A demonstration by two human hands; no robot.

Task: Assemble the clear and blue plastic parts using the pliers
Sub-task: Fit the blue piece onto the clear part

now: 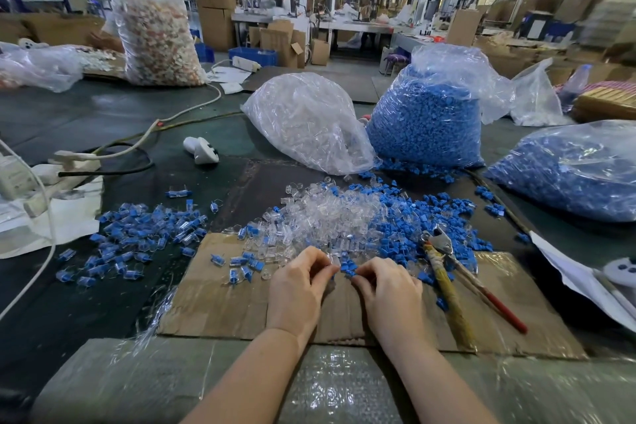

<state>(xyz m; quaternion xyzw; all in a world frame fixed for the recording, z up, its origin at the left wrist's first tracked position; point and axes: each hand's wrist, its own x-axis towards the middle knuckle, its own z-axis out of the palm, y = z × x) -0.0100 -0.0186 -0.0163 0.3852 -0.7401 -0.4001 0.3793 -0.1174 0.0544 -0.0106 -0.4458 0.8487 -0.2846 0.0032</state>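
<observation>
My left hand pinches a small clear plastic part above the cardboard sheet. My right hand pinches a blue plastic part right beside it, and the two parts touch between my fingertips. The pliers, with taped yellow and red handles, lie on the cardboard to the right of my right hand, untouched. A loose heap of clear parts and blue parts spreads just beyond my hands. Joined clear-and-blue pieces lie scattered at the left.
A bag of clear parts and two bags of blue parts stand behind the heap. A power strip and cables lie at the left, with a white handheld device nearby. A person sits at the far left behind a large bag.
</observation>
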